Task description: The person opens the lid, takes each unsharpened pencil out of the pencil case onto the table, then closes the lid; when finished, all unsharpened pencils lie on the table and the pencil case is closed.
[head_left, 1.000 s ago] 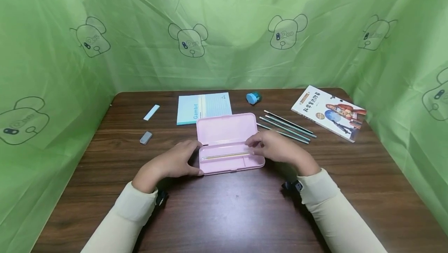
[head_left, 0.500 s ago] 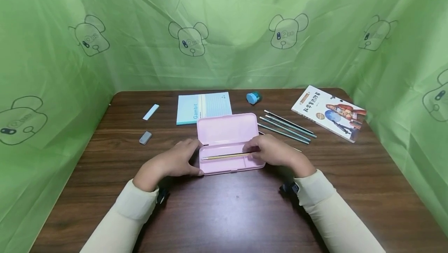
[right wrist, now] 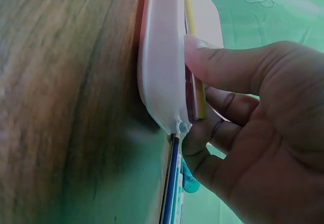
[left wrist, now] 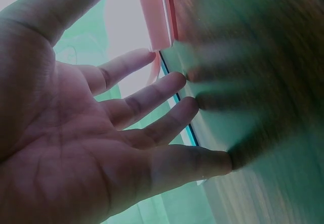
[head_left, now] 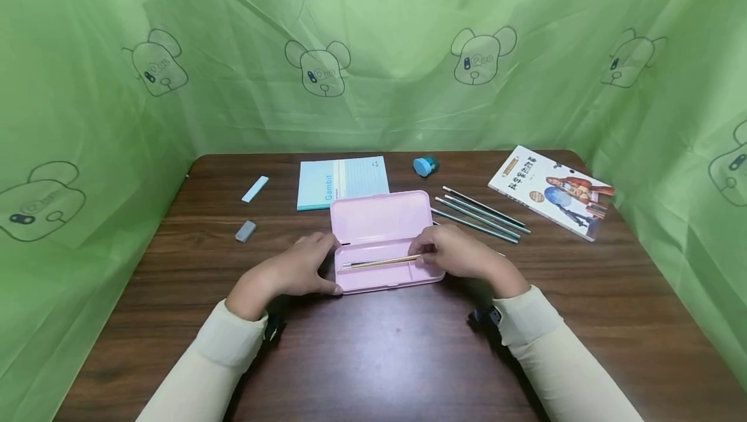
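A pink pencil case (head_left: 379, 221) lies open in the middle of the brown table (head_left: 397, 357), its lid laid back. A yellow pencil (head_left: 379, 261) lies lengthwise in the near tray. My right hand (head_left: 423, 250) is at the case's right end and pinches the pencil's end between thumb and fingers. The right wrist view shows that hand (right wrist: 217, 82), the pencil (right wrist: 195, 90) and the case rim (right wrist: 162, 57). My left hand (head_left: 328, 265) brackets the case's left end with straight fingers. In the left wrist view the left hand (left wrist: 131, 102) touches the table beside the case corner (left wrist: 154, 11).
Several loose pencils (head_left: 481, 214) lie right of the case, with a book (head_left: 551, 190) beyond them. A blue sharpener (head_left: 425, 165) and a light blue notebook (head_left: 344, 181) sit behind the case. A grey eraser (head_left: 246, 231) and a pale blue strip (head_left: 255, 188) lie at left. Green cloth walls the table.
My right hand has drawn slightly nearer at the case's right end, and the pencil has shifted a little in the tray. My left hand has stayed at the left end.
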Demonstrator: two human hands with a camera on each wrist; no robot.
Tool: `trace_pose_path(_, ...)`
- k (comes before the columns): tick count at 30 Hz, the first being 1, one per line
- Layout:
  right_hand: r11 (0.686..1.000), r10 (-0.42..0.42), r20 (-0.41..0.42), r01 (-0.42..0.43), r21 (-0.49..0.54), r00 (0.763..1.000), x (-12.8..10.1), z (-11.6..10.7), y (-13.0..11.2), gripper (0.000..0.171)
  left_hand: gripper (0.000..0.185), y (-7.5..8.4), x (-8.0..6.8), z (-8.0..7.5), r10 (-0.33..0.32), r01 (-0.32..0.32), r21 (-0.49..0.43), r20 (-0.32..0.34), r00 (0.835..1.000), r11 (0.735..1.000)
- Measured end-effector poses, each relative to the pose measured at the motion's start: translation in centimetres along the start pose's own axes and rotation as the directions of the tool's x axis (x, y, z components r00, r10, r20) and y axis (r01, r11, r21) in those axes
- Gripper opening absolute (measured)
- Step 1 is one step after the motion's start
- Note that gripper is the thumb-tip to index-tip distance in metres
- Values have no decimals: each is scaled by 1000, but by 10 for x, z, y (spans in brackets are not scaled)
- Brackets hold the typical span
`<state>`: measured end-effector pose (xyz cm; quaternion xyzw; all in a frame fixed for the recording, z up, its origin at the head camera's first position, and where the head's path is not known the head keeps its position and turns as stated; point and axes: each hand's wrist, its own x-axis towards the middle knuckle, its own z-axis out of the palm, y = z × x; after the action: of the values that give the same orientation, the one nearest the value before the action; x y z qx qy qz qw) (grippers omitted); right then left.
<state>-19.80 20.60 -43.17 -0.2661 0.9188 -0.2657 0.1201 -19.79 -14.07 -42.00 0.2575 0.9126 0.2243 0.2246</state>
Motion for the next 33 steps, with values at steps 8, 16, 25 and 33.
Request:
trace_pose_path(8,983,66,-108,-47,177,992,-13,-27,17,12,72,-2,1,1,-5,5,16,-1,1000,1000)
trace_pose_path(16,945,282,-305,-208,254,909,-47,-67,79,19,74,-2,2,1,-10,10,21,0,1000,1000)
trace_pose_path(25,923,384,-394,-360,138,835,-61,-64,130,17,75,-4,-1,4,-23,23,9,-3,1000,1000)
trace_pose_path(33,908,410,-419,-404,107,810,-65,-56,141,16,72,-1,-1,3,-7,7,8,-7,1000,1000)
